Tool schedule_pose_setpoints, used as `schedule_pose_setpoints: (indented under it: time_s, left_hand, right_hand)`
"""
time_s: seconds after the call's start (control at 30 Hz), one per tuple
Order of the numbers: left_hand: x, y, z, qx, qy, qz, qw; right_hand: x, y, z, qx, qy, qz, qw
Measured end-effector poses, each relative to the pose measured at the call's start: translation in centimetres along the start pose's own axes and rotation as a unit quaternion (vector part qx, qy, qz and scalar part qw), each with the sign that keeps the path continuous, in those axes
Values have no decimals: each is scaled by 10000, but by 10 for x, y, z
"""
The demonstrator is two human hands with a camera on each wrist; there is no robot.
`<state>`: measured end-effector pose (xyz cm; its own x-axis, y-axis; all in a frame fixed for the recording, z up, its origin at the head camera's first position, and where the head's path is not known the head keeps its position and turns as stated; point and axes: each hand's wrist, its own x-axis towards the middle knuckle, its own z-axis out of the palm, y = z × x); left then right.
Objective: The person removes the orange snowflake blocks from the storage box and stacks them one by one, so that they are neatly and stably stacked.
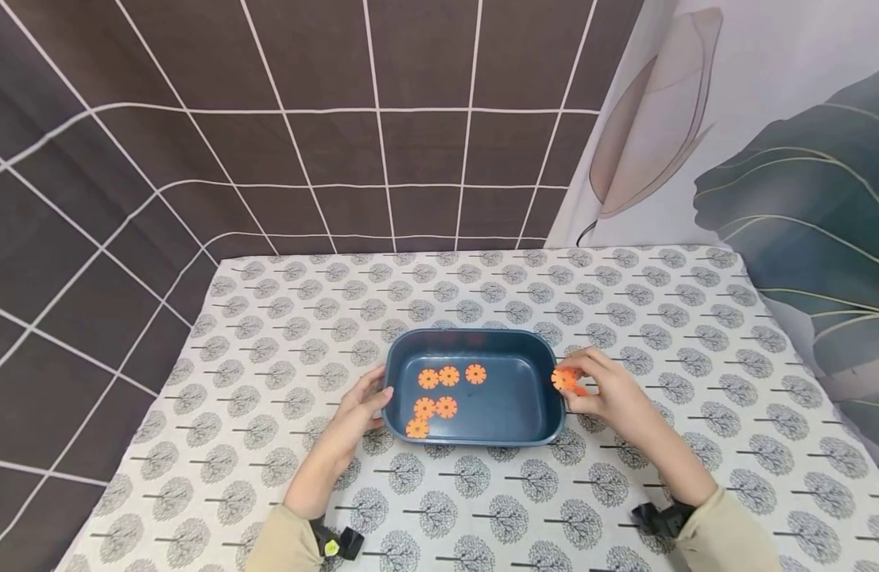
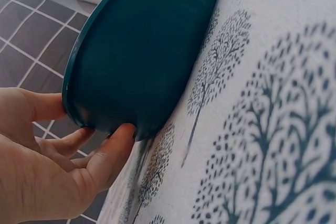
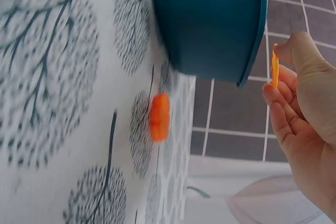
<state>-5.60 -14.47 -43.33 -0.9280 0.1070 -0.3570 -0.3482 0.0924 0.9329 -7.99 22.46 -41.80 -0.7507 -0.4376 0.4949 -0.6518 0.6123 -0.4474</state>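
A dark blue plastic basin (image 1: pixel 475 442) stands on the table, with several orange notched discs (image 1: pixel 475 374) lying flat inside, mostly toward its left side. At the left end my left hand (image 1: pixel 355 417) grips the basin, its thumb and fingertips on the end wall and rim. My right hand (image 1: pixel 609 391) pinches one orange notched disc (image 1: pixel 563 380) between thumb and fingers at the basin's right rim. In the right wrist view that disc (image 3: pixel 275 66) appears edge-on. Another orange piece (image 3: pixel 160 118), blurred, is on or just above the cloth below the right hand.
A white tablecloth (image 1: pixel 439 512) with a grey tree print covers the table. Behind it hangs a dark curtain (image 1: pixel 425 147) with a white grid, and a leaf-patterned one (image 1: pixel 804 199) hangs at the right. Each wrist wears a small black camera.
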Motion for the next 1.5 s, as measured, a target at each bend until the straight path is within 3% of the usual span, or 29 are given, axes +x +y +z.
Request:
schedule_pose_setpoints:
  time_s: [0.37,0.73,1.07,1.3,1.5]
  left_hand:
    - [-1,1,-1,49,-85,108,9999]
    - [-2,2,0,18,-49,72,10000]
    - [-1,-1,-1,-43,-53,68,10000]
    - [0,-2,-1,-13,-43,50,10000]
    - [0,-1,-1,-36,-89,119,9999]
  right_hand:
    - [-15,17,-6,-163,-174,390,9990]
    - [-24,31,-1,-37,-390,387,9985]
    - [-25,37,2,-131,-843,696,9939]
    - [-22,37,3,-276,-1371,746,9874]
    - [-21,36,3,-323,-1542,813,9842]
